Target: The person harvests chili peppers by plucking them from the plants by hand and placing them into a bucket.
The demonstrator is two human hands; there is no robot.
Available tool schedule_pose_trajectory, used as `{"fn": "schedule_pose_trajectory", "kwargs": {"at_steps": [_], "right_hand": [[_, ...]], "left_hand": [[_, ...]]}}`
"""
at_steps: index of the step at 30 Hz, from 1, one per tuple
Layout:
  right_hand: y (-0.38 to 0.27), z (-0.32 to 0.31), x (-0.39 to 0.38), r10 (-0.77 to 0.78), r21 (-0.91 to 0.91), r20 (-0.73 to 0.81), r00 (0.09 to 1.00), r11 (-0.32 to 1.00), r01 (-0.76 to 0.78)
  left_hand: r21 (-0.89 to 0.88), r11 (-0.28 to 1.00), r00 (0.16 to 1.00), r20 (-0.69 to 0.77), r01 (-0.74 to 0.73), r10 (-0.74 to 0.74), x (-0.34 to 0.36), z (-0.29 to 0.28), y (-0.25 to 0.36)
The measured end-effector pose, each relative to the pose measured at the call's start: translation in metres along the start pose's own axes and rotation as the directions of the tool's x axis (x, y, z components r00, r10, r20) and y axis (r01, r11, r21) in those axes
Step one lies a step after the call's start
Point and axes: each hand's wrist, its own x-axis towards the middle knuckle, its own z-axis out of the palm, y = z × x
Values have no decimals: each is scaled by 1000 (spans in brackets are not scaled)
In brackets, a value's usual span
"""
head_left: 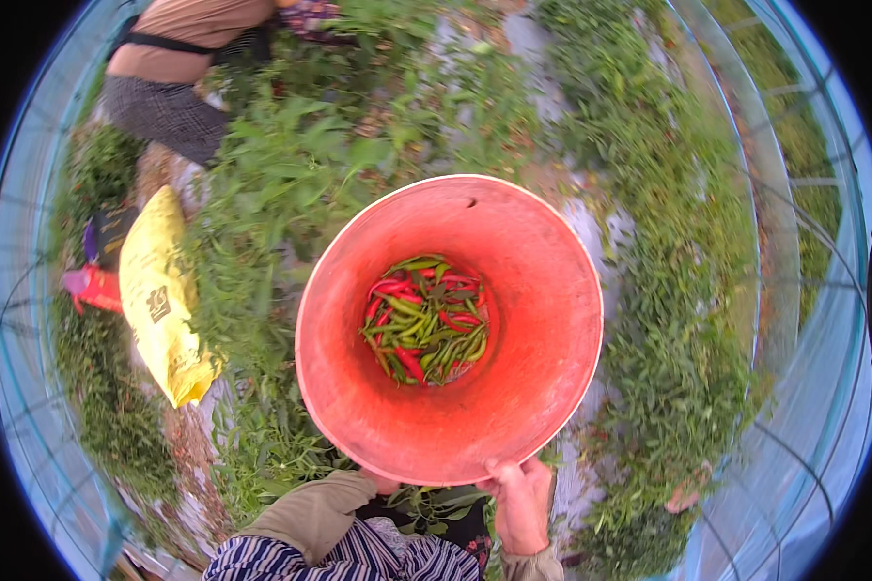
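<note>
A wide red bucket (pixel 533 290) is held up in front of me, its mouth tilted toward me. Red and green chili peppers (pixel 419 324) lie at its bottom, with a few leaves among them. My right hand (pixel 518 496) grips the near rim, thumb over the edge. My left hand (pixel 382 481) holds the bucket from below, left of the right hand; only a small part shows, and its fingers are hidden behind the bucket.
Rows of leafy green plants (pixel 669 290) stand on both sides, with pale ground sheeting (pixel 576 484) between them. On the left lie a yellow sack (pixel 160 290) and a red bag (pixel 97 287). Another person (pixel 179 77) bends over plants at upper left. Blue netting (pixel 29 290) encloses the rows.
</note>
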Motion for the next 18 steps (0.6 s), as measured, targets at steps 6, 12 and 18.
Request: {"fn": "schedule_pose_trajectory", "kwargs": {"at_steps": [6,12,18], "right_hand": [[-4,-62,70,13,232,-176,984,972,29],[-7,-131,180,54,379,-312,949,922,72],[-17,-189,302,22,394,-364,931,909,132]], "left_hand": [[182,967,861,446,180,-244,8,-24,11],[246,956,814,515,161,-269,22,-30,18],[259,947,786,537,191,-305,32,-28,25]]}}
